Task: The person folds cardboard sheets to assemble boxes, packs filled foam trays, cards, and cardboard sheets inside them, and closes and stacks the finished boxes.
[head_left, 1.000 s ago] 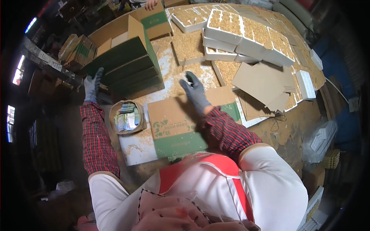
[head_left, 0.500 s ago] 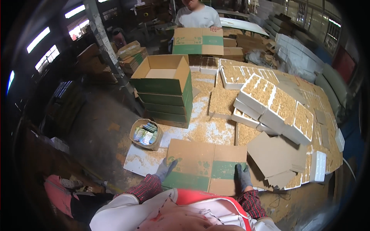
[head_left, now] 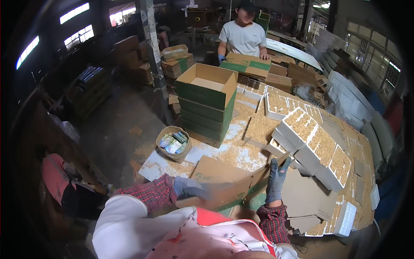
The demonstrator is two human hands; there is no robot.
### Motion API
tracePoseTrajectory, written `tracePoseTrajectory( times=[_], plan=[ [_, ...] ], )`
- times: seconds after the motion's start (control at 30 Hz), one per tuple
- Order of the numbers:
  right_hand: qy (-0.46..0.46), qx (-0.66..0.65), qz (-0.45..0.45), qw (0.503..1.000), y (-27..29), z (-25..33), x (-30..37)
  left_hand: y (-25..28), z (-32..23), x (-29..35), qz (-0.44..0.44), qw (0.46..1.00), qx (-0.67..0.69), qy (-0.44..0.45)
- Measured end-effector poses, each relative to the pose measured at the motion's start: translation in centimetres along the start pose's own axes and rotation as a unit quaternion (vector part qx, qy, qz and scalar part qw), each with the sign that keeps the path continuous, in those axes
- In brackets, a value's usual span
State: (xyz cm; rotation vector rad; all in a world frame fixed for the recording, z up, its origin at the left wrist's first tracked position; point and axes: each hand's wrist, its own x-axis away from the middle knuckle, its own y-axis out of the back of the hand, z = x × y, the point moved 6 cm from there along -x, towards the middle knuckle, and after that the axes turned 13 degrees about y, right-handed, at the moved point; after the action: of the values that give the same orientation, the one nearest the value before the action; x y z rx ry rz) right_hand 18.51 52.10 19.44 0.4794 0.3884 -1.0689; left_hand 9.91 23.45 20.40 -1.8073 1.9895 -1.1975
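While you lean over the table, this is how your hands sit.

Left hand: your left hand (head_left: pixel 192 188), in a grey glove, lies across the near face of the folded cardboard box (head_left: pixel 220 183); it is blurred, so the fingers seem wrapped on the panel, though I cannot tell how tightly.
Right hand: your right hand (head_left: pixel 276 181) stands upright at the box's 3 o'clock edge, fingers (head_left: pixel 281 166) extended and close together, flat against a raised flap.
Box: brown with a green band, half lifted and opening, at your 12 o'clock, close in.
Basket: a round woven basket (head_left: pixel 174 142) of packets sits at 11 o'clock.
Stack: open green-and-brown cartons (head_left: pixel 207 103) stand beyond it.
Trays: white foam trays (head_left: pixel 310 142) of grain lie at 2 o'clock.
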Motion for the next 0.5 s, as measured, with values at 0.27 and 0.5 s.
tracePoseTrajectory(
  times=[0.27, 0.5],
  plan=[
    [-0.107, -0.225, 0.008, 0.968, 3.3, 6.1, 2.1, 0.5, -2.1, -1.0, -0.083, 0.965, -0.056, -0.244],
    [0.355, 0.227, 0.502, 0.755, 0.5, 14.2, 6.1, -3.7, -5.4, -3.0, -0.411, 0.555, -0.514, -0.508]
  ],
)
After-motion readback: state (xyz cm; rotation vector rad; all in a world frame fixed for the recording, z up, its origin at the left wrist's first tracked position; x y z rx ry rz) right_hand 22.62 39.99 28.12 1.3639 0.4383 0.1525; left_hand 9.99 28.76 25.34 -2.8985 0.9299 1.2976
